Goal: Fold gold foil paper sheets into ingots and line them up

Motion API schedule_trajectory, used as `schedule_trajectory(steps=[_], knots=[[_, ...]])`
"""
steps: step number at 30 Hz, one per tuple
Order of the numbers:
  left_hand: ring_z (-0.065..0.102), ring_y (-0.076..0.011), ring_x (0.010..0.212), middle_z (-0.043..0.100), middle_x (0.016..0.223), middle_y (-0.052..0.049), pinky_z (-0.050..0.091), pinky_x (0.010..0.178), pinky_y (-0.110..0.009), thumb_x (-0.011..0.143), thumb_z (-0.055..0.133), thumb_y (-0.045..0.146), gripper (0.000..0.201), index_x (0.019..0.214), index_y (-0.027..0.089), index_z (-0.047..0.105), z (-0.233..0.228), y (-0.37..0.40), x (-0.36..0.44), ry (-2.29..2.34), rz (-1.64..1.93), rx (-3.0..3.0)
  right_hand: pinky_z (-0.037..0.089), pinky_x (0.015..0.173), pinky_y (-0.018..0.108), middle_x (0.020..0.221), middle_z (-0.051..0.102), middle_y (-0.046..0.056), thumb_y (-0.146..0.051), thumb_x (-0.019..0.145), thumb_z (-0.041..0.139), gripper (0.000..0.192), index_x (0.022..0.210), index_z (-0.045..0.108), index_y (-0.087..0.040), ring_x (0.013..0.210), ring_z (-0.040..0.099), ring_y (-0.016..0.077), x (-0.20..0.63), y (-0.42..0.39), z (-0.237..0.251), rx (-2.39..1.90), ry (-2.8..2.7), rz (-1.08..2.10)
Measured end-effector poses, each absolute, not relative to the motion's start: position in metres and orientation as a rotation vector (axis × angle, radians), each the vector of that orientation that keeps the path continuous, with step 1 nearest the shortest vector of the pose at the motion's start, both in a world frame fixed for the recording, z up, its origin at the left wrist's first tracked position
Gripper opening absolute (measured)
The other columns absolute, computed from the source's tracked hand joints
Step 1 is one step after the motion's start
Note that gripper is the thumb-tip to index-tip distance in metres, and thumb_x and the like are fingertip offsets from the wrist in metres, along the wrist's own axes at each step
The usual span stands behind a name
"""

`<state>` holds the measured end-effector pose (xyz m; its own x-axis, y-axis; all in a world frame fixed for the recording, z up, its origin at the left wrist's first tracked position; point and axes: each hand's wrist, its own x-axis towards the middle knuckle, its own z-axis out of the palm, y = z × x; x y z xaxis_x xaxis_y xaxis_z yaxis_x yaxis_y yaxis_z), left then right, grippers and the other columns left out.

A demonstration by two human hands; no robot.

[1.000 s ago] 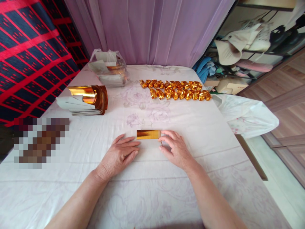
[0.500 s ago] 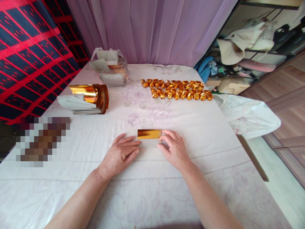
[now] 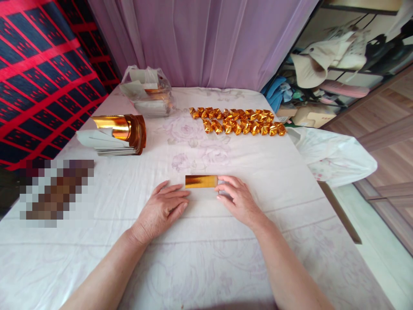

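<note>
A folded strip of shiny gold foil paper (image 3: 201, 181) lies flat on the tablecloth in front of me. My left hand (image 3: 164, 206) rests palm down just left of and below the strip, fingers stretched out, holding nothing. At the strip's right end is my right hand (image 3: 237, 198), its fingers slightly curled and spread; the fingertips meet or nearly meet the strip's edge, while the thumb stays apart from it. Beyond both hands, folded gold foil pieces (image 3: 241, 127) stand in two rows.
A curved stack of gold foil sheets with pale backing (image 3: 119, 133) stands at the left. Behind it sits a clear plastic bag of similar sheets (image 3: 148, 97). A pixelated patch covers something near the left edge. A white plastic bag (image 3: 342, 155) and a cluttered shelf are at the right.
My right thumb has shifted slightly right, away from the strip. My left hand and the strip stay in place; the whole view has moved a little.
</note>
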<state>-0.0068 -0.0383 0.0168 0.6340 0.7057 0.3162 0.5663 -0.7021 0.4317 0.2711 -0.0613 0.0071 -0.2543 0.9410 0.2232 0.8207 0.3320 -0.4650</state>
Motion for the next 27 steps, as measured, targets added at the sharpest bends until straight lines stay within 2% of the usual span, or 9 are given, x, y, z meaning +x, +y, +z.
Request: schedule_trajectory(steps=[4, 9, 22, 27], knots=[[0.065, -0.0241, 0.115, 0.076, 0.110, 0.000, 0.038, 0.108, -0.053, 0.097, 0.052, 0.030, 0.022, 0.095, 0.028, 0.074, 0.017, -0.038, -0.007, 1.037, 0.666, 2.578, 0.044, 0.091, 0.043, 0.121, 0.063, 0.008, -0.031, 0.088, 0.062, 0.007, 0.091, 0.065, -0.025, 0.115, 0.057, 0.0256, 0.256, -0.065, 0.009, -1.630, -2.045, 0.292], [0.065, -0.0243, 0.115, 0.075, 0.110, 0.001, 0.038, 0.108, -0.054, 0.096, 0.052, 0.029, 0.021, 0.096, 0.028, 0.073, 0.017, -0.038, -0.007, 1.036, 0.671, 2.557, 0.041, 0.089, 0.045, 0.123, 0.063, 0.010, -0.040, 0.079, 0.074, 0.025, 0.092, 0.062, -0.023, 0.112, 0.057, 0.0303, 0.236, -0.068, 0.010, -1.805, -1.978, 0.144], [0.065, -0.0241, 0.115, 0.076, 0.109, 0.001, 0.038, 0.108, -0.053, 0.097, 0.051, 0.031, 0.023, 0.095, 0.028, 0.074, 0.018, -0.038, -0.006, 1.047, 0.659, 2.547, 0.043, 0.090, 0.043, 0.122, 0.063, 0.007, -0.025, 0.079, 0.072, 0.010, 0.087, 0.066, -0.026, 0.114, 0.057, 0.0262, 0.250, -0.064, 0.007, -1.703, -1.976, 0.280], [0.065, -0.0233, 0.115, 0.076, 0.108, 0.000, 0.038, 0.109, -0.052, 0.096, 0.051, 0.030, 0.023, 0.096, 0.029, 0.074, 0.018, -0.038, -0.006, 1.044, 0.673, 2.537, 0.045, 0.090, 0.042, 0.122, 0.063, 0.006, -0.022, 0.083, 0.065, 0.008, 0.088, 0.068, -0.026, 0.116, 0.057, 0.0248, 0.260, -0.063, 0.004, -1.626, -2.031, 0.332]])
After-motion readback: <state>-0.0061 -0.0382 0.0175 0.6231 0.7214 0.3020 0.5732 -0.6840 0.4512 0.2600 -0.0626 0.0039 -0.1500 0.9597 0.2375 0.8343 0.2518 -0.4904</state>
